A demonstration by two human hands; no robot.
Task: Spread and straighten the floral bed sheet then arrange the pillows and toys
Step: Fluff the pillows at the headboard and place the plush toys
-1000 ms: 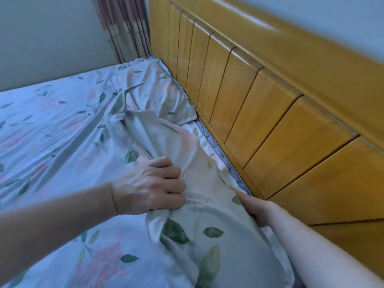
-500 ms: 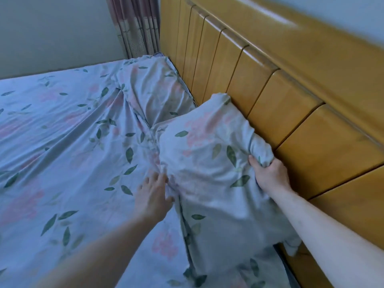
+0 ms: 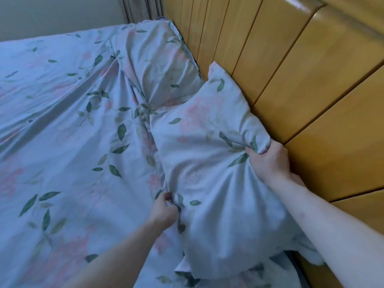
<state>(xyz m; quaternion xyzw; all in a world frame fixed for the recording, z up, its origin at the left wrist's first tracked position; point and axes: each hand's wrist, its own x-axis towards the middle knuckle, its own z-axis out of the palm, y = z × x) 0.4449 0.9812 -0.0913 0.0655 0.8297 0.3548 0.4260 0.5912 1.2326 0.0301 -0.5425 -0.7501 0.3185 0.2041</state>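
Note:
A pale blue floral bed sheet (image 3: 62, 132) with green leaves and pink flowers covers the mattress, creased toward the headboard. A pillow (image 3: 207, 163) in matching floral fabric is lifted off the bed beside the headboard. My right hand (image 3: 268, 161) grips a bunch of the pillow's fabric at its right edge. My left hand (image 3: 164, 210) pinches the fabric at the pillow's left edge, where it meets the sheet. A second floral pillow (image 3: 164, 65) lies flat at the far corner. No toys are in view.
A tall wooden headboard (image 3: 301, 90) of slanted panels runs along the right side, close to the lifted pillow. A patterned curtain (image 3: 139, 9) hangs at the far corner, and a plain wall (image 3: 52, 15) borders the bed's far side.
My left hand, which lay flat on the sheet, now pinches the pillow's left edge. My right hand has pulled the pillow nearer and bunched its fabric more tightly.

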